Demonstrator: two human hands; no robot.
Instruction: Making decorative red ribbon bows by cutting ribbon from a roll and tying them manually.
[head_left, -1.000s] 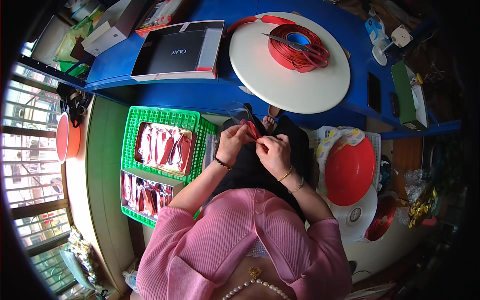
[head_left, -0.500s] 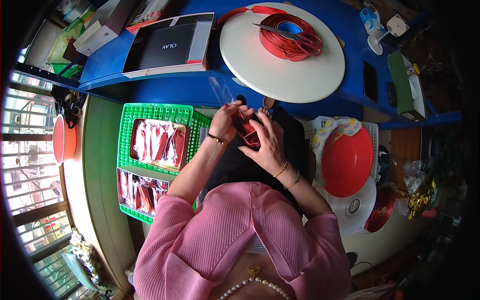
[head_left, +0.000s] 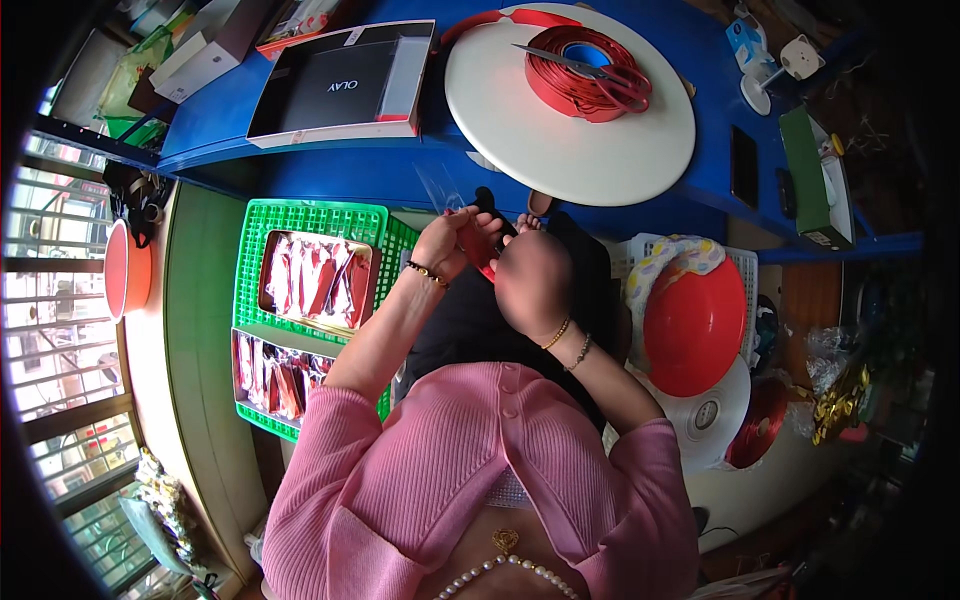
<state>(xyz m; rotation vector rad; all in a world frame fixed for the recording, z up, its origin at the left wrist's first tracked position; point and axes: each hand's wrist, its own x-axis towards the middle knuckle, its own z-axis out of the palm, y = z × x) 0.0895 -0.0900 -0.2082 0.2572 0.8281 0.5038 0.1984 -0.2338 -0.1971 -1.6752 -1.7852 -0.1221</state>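
Note:
My left hand [head_left: 446,243] is closed on a folded red ribbon [head_left: 477,246] above my lap. A clear plastic sleeve [head_left: 437,190] sticks out beyond its fingers. My right hand [head_left: 535,285] is close against the ribbon's near end; it looks blurred, its fingers mostly hidden, so its grip does not show. To the left, a tin [head_left: 375,280] of plastic-wrapped red pieces [head_left: 315,278] rests on a green basket [head_left: 312,213]. A second box with similar wrapped pieces [head_left: 280,378] lies on the near side of it.
Ahead, a round white board [head_left: 560,160] on the blue table [head_left: 340,185] bears a red ribbon roll [head_left: 560,95] with scissors [head_left: 630,90] on top. An open box [head_left: 330,85] stands left of it, a phone [head_left: 743,165] right. A red bowl [head_left: 695,325] stands to my right.
My right hand has turned and closed in over the ribbon, covering more of it. My left hand has shifted slightly left and still holds the ribbon.

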